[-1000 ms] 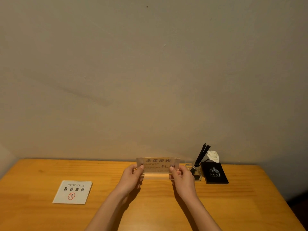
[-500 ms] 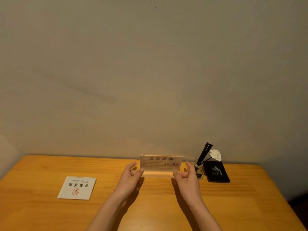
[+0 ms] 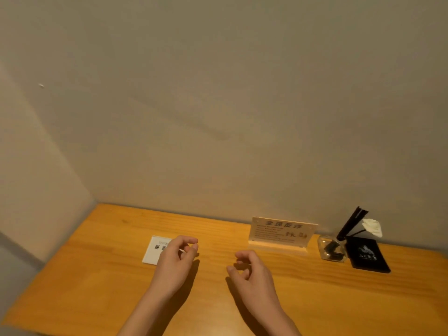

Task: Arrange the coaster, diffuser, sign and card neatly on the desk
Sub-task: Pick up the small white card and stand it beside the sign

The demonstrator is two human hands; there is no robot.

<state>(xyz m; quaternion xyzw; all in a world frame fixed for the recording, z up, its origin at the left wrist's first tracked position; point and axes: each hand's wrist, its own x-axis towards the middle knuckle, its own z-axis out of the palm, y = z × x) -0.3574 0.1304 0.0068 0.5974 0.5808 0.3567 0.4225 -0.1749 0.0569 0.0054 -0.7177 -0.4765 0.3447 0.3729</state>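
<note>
Lying flat just beyond and partly under the left hand [image 3: 178, 259], whose loosely curled fingers hold nothing, the white card [image 3: 155, 249] runs its long side across the desk [image 3: 97, 275], well left of the equally empty, half-curled right hand [image 3: 249, 270], so the left looks nearer.

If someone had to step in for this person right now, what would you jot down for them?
Left hand: loosely curled, holding nothing, over the white card lying flat on the desk.
Right hand: loosely curled, holding nothing.
Done: sign stands upright on its wooden base by the wall. To its right, the diffuser sits beside the black coaster.
Left: the card, probably; it lies apart from the others.
</note>
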